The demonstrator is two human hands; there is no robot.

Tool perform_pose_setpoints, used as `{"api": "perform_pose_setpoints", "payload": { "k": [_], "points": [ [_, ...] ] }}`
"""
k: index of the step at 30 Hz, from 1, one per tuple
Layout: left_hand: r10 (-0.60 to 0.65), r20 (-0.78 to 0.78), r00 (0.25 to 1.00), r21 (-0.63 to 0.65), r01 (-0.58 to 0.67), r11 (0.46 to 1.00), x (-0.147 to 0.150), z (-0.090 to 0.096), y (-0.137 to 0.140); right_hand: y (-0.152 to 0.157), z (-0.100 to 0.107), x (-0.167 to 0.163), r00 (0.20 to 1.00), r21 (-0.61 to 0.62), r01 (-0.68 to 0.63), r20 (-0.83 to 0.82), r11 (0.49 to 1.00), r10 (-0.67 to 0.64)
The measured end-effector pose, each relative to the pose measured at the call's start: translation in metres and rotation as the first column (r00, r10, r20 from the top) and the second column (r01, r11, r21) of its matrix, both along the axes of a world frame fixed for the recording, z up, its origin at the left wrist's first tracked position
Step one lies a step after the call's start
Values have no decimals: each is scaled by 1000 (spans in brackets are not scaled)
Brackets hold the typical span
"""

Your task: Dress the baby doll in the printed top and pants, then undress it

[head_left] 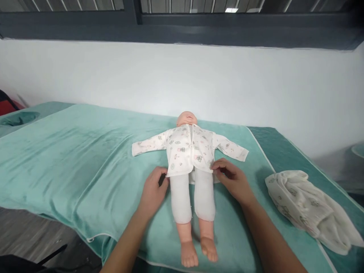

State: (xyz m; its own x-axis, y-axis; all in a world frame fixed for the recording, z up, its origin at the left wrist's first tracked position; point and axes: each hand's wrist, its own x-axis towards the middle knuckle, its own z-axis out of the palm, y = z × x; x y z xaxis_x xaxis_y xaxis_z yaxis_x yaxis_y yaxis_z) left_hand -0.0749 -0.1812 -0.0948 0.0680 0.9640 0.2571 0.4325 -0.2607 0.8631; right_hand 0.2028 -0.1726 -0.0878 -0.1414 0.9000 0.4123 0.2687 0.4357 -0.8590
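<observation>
A baby doll (187, 118) lies on its back, its head toward the wall and its bare feet toward me. It wears a white printed baby jacket (179, 153), open down the front, with both sleeves spread out sideways. White cloth legs (181, 199) show below the hem. At the hem's lower left corner, my left hand (153, 191) is closed with thumb and fingers on the edge. My right hand (231, 180) pinches the lower right edge of the jacket. The doll's own hands are out of sight in the sleeves.
Green sheeting (93, 163) covers the bed, with folds on the left. A crumpled white printed cloth (309, 208) lies at the right. Behind the bed stands a white wall (182, 79) under a dark window frame (227, 28). A red object (6, 107) sits far left.
</observation>
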Motion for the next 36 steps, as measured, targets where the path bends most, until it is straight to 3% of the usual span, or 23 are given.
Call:
{"api": "perform_pose_setpoints", "payload": {
  "k": [4, 8, 12, 15, 17, 20, 23, 26, 33, 36],
  "points": [
    [93, 168, 981, -1, -94, 996, -7, -6, -3, -2, -4, 3, 996, -130, 55, -61, 990, -63],
    [67, 438, 896, -25, -63, 998, -11, -5, 0, -4, -7, 3, 972, -156, 165, -142, 974, -187],
    [136, 702, 699, -189, -2, 982, -13, 3, 16, -5, -6, -2, 992, -148, 120, -8, 982, -122],
    [176, 848, 501, -296, 170, 940, -12, 10, 33, -3, -7, -7, 974, -160, 185, 159, 970, -160],
    [179, 885, 430, -327, 301, 896, -8, 13, 46, 0, -8, -9, 945, -166, 255, 250, 953, -209],
    [137, 902, 409, -331, 453, 828, 2, 16, 66, 8, -11, -9, 896, -159, 391, 291, 907, -335],
    [164, 903, 398, -363, 498, 787, 15, 15, 83, 21, -15, -5, 826, -206, 561, 197, 802, -528],
    [186, 897, 400, -391, 526, 756, 25, 14, 95, 38, -16, -3, 799, -298, 589, 70, 751, -598],
    [159, 897, 412, -384, 550, 741, 36, 18, 115, 73, -6, -17, 902, -285, 359, -137, 889, -408],
    [158, 898, 411, -382, 549, 743, 40, 16, 129, 79, -1, -23, 898, -282, 261, -280, 923, -340]
  ]
}}
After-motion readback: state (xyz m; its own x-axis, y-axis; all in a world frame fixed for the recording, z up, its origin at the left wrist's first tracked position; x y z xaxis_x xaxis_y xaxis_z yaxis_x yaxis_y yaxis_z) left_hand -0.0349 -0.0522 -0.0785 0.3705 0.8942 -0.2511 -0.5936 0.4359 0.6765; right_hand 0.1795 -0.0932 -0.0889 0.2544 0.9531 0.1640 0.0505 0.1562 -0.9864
